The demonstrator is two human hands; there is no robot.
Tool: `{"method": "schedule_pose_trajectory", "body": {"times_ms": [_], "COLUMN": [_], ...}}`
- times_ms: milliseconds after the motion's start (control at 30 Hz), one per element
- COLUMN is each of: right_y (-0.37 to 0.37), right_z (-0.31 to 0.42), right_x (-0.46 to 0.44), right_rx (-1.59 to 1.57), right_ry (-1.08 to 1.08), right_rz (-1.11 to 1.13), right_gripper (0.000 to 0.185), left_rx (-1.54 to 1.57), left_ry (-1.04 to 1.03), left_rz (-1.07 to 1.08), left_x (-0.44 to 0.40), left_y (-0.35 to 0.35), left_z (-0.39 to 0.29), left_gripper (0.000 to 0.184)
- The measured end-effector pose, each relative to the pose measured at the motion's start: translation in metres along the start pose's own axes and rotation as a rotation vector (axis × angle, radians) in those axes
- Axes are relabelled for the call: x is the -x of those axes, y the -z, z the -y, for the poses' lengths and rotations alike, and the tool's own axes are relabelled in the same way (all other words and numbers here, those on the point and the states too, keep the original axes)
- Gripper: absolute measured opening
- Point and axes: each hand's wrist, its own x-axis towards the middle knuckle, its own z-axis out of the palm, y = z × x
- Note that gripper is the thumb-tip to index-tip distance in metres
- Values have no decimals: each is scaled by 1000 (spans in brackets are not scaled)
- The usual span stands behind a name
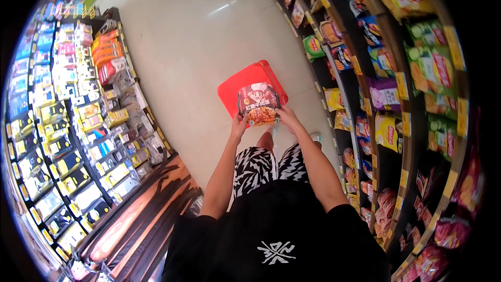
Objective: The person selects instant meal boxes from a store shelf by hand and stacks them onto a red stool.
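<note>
Both my hands hold a packaged instant beef rice meal in front of me, its printed lid facing up. The lid shows a cartoon chef, Chinese lettering and a picture of food, and a dark tray edge shows at the sides. My left hand grips its lower left edge, while my right hand has the lower right edge. Beneath the meal, a red plastic box-like object appears to be on the floor. The meal covers part of it, so I cannot tell whether it is a basket or a stool.
Shelves of bagged snacks run along the right side. On the left, a display rack carries many small packaged goods, with dark, wood-edged slats near its foot. Pale floor tiles stretch ahead between them.
</note>
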Motion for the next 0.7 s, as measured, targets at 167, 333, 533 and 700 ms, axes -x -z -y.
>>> {"method": "schedule_pose_trajectory", "body": {"times_ms": [167, 333, 533, 700], "right_y": [-6, 11, -6, -32], "right_z": [-16, -31, -15, -3], "right_x": [-30, -42, -63, -81], "right_rx": [108, -53, -427, -294], "right_ry": [176, 25, -103, -77], "right_rz": [-61, -3, 212, 214], "right_gripper": [58, 87, 72, 57], "left_rx": [34, 164, 371, 360], "left_ry": [78, 130, 15, -74], "left_rz": [-2, -27, 153, 14], "left_x": [-36, -44, -74, -83], "left_y": [13, 9, 8, 28], "left_z": [20, 17, 26, 23], "left_gripper": [72, 90, 88, 73]}}
